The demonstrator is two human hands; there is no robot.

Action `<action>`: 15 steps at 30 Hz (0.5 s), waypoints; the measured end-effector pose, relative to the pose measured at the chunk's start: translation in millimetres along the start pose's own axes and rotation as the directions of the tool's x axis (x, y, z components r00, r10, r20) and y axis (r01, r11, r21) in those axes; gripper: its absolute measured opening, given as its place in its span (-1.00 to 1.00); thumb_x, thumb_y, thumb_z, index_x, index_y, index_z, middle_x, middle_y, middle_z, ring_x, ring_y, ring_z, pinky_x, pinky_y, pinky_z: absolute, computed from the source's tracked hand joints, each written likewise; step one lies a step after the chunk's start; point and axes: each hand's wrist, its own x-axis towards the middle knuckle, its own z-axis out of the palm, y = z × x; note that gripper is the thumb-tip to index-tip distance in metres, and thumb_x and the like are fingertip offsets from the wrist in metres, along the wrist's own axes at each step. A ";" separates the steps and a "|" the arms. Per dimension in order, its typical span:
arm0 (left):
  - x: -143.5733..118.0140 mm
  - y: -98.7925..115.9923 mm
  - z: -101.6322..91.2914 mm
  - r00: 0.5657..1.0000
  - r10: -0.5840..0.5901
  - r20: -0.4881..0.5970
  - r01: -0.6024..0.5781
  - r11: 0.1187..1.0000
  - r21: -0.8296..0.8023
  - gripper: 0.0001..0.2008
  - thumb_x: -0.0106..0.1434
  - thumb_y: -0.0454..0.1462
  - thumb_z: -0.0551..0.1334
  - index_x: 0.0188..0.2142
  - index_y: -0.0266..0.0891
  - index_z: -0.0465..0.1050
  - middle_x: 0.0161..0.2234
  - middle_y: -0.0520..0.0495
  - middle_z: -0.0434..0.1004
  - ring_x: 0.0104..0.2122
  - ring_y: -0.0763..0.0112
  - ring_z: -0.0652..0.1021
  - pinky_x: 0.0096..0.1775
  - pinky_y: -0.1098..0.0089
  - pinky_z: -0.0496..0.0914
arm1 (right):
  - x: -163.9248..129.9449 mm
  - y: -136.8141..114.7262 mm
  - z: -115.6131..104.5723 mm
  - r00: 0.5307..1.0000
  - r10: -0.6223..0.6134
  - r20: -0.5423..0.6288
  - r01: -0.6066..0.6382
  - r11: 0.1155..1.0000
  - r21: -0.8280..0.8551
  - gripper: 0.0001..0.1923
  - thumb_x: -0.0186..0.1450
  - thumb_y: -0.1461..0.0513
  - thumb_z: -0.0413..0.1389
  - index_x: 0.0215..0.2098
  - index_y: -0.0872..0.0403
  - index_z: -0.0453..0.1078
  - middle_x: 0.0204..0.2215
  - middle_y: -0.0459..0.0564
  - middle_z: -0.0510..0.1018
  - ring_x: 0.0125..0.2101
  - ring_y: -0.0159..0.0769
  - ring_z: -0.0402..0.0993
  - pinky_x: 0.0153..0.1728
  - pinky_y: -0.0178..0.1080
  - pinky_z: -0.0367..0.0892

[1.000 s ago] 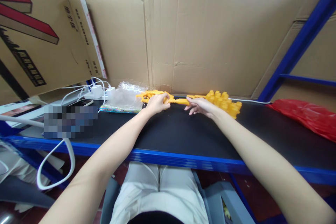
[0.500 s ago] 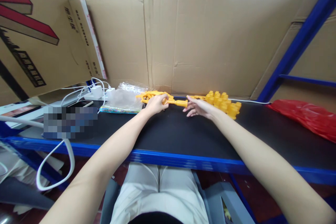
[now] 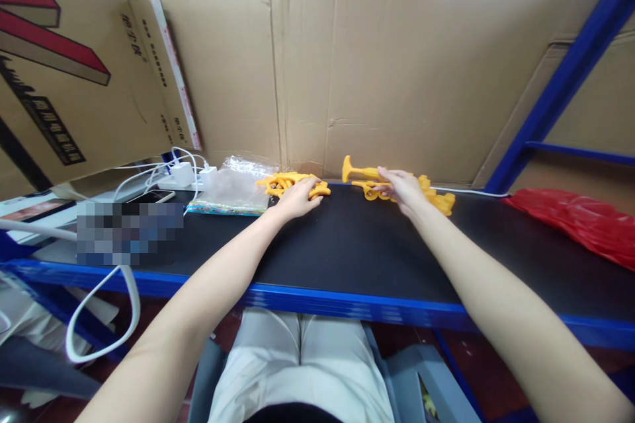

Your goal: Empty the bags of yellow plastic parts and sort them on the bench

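Observation:
A yellow plastic piece with a T-shaped end [image 3: 348,169] is held by its shaft in my right hand [image 3: 404,190]. The fingers are closed round it, and the T end points left. Beneath and beside that hand lies a pile of similar yellow pieces [image 3: 440,202], some with rings and flared ends, partly covered by the hand. My left hand [image 3: 296,199] rests over a second heap of yellow plastic pieces [image 3: 282,180], its fingers stretched across them. One curved yellow end [image 3: 320,192] shows just past the left fingertips.
Left of the heap lie clear plastic bags [image 3: 235,185]. Farther left are white chargers [image 3: 182,174] with cables and a phone [image 3: 151,196]. A red plastic bag [image 3: 570,218] is at the right. Cardboard [image 3: 397,79] walls the back; a blue rail [image 3: 347,301] edges the black shelf.
The yellow piece passed from my left hand to my right, which moved right with it to the right pile. My left hand no longer holds that piece and stays at the left heap.

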 end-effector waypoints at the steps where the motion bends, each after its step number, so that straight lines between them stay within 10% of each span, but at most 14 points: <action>1: 0.4 -1.4 1.5 1.000 0.028 0.011 -0.028 1.000 0.011 -0.63 0.20 -0.21 0.15 0.01 -0.24 0.31 -0.03 -0.19 0.43 -0.05 0.23 0.45 -0.02 0.22 0.32 | 3.5 4.8 -2.9 0.992 -0.086 -0.087 0.079 0.994 -0.081 -0.69 0.22 0.06 0.14 -0.18 0.07 0.27 -0.19 0.11 0.52 -0.38 -0.30 0.48 -0.41 -0.29 0.36; 6: 1.1 -2.4 4.6 0.995 0.095 0.041 -0.096 0.995 0.009 -0.75 0.20 -0.27 0.14 -0.14 -0.30 0.40 -0.10 -0.21 0.45 -0.06 0.23 0.44 -0.01 0.21 0.32 | 11.8 28.8 -3.9 0.887 -0.457 -0.070 0.337 0.743 -0.579 -0.59 0.15 0.03 0.18 -0.14 0.05 0.27 -0.23 0.06 0.53 -0.31 -0.21 0.45 -0.23 -0.16 0.33; 15: 1.6 -0.1 5.3 0.991 0.059 0.118 -0.065 0.997 0.049 -0.76 0.20 -0.25 0.14 -0.17 -0.28 0.43 -0.20 -0.15 0.47 -0.19 0.29 0.47 -0.10 0.26 0.36 | 12.7 37.8 18.3 0.821 -0.471 0.322 0.408 0.091 -0.908 -0.72 0.31 0.10 -0.01 -0.13 0.12 0.30 -0.24 0.17 0.54 -0.18 -0.03 0.40 -0.13 -0.10 0.07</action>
